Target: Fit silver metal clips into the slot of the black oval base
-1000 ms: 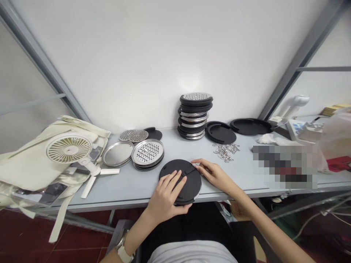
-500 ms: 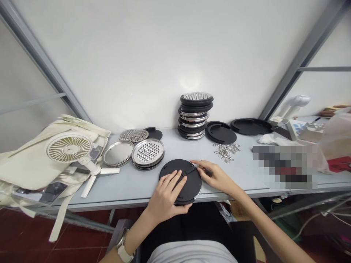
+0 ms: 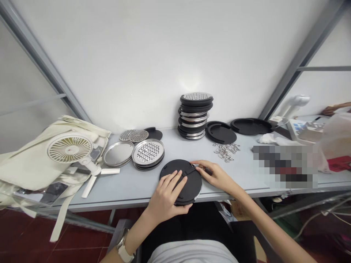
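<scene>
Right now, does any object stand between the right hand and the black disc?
Nothing visible does. The right hand is at the far right edge of the black disc; the left hand lies across its left side. The small metal loops lie farther back.

Bright; soft glare on white wall (image 3: 153, 62); dim under table (image 3: 175, 148); edges stretched; right-hand patch (image 3: 285, 167) pixelated

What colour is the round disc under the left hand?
The round disc is black; it shows best in the head view.
</scene>
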`<state>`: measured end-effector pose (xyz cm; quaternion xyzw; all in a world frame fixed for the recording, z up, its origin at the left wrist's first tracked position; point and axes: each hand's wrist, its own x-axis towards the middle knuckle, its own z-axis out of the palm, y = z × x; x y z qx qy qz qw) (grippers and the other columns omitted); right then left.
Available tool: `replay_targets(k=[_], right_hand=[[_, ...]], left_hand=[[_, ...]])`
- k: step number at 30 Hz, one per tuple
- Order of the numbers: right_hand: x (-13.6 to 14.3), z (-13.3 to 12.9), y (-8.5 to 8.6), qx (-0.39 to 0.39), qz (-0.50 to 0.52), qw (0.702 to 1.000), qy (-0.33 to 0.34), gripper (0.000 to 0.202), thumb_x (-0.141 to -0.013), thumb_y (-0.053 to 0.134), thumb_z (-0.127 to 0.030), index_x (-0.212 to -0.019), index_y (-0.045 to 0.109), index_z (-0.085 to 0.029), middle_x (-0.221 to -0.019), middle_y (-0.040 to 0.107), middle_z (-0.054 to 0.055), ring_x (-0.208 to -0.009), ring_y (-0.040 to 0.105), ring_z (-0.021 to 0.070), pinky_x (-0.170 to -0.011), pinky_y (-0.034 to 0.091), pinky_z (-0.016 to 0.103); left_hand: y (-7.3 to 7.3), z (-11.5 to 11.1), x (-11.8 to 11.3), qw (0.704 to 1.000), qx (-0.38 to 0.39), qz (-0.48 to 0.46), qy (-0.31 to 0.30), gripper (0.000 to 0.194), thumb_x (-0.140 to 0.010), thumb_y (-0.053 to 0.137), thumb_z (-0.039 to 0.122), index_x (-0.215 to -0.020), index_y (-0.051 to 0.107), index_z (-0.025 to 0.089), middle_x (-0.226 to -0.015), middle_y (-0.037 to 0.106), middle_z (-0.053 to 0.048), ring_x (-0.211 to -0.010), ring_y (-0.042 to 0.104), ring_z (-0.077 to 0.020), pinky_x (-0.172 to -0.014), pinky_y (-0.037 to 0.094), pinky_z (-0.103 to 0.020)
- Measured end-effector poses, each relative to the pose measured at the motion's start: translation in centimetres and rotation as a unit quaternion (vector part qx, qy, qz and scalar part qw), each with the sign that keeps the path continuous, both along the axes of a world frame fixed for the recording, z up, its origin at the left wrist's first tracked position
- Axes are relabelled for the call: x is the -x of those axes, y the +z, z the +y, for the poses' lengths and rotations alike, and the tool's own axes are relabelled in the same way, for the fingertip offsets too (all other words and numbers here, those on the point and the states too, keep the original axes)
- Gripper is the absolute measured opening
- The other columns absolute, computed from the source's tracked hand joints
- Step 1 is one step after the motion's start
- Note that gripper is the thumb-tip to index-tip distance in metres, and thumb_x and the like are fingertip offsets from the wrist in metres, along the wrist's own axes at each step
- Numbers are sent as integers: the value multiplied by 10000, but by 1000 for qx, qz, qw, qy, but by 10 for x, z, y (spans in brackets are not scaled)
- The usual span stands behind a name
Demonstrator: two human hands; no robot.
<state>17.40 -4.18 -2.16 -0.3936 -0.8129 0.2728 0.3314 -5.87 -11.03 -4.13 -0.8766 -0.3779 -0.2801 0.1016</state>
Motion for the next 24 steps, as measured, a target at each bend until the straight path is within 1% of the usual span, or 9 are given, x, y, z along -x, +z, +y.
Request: replay_targets(k=[4, 8, 10, 12, 15, 17, 22, 24], right_hand=[[0, 0, 0, 8, 0, 1000, 0, 332, -945, 448, -340, -1219, 604, -236, -1005, 711, 54, -872, 652, 201, -777, 508, 306], [0, -1, 1, 5, -10, 1000, -9, 344, -948, 436, -358, -1216, 598, -214, -790, 693, 24, -685, 618, 171, -665, 490, 278], [0, -1, 1, 6, -13, 1000, -15, 350, -950, 429, -371, -1209, 596, -205, -719, 670, 11, -627, 594, 162, -618, 479, 268], [1, -2, 1, 9, -6, 1000, -12, 333, -948, 428, -375, -1165, 615, -203, -776, 691, 25, -684, 622, 173, -654, 495, 278], [1, -2, 1, 11, 14, 1000, 3, 295, -947, 431, -359, -1091, 641, -212, -1023, 707, 63, -933, 650, 213, -838, 499, 327], [1, -2, 1, 11, 20, 1000, 8, 287, -948, 426, -354, -1085, 639, -219, -1107, 690, 69, -1020, 635, 228, -900, 481, 350], [2, -4, 3, -2, 17, 1000, 9, 276, -952, 406, -351, -1089, 611, -227, -1063, 698, 63, -956, 651, 221, -848, 496, 335], [3, -4, 4, -7, 12, 1000, -1, 261, -958, 397, -344, -1093, 583, -220, -951, 699, 54, -854, 654, 202, -790, 499, 313]], left_hand=[[1, -2, 0, 1000, 0, 1, -1, 638, -801, 581, 432, -1350, 457, 132, -1392, 462, -144, -1294, 421, -295, -1024, 394, -435], [1, -1, 1, 1000, -1, 1, -3, 633, -804, 578, 432, -1348, 460, 131, -1390, 465, -145, -1293, 422, -295, -1022, 394, -437], [0, -1, 0, 1000, -1, 0, -3, 636, -802, 581, 431, -1349, 458, 131, -1391, 463, -146, -1293, 422, -296, -1021, 394, -437], [0, 0, 0, 1000, -1, -1, -4, 643, -796, 589, 431, -1349, 457, 131, -1388, 467, -147, -1290, 425, -297, -1018, 397, -438], [0, 0, 0, 1000, -1, -3, -4, 647, -790, 598, 425, -1348, 456, 130, -1382, 473, -151, -1286, 429, -297, -1016, 400, -440], [0, 0, 0, 1000, 0, -3, -4, 645, -792, 597, 423, -1348, 456, 128, -1385, 470, -153, -1288, 427, -296, -1017, 398, -441], [1, 0, -1, 1000, -2, -6, -6, 642, -795, 598, 422, -1348, 455, 129, -1385, 470, -152, -1289, 425, -295, -1013, 402, -440], [1, -1, -1, 1000, -1, -7, -5, 641, -795, 599, 420, -1348, 455, 128, -1386, 469, -152, -1289, 425, -295, -1014, 401, -439]])
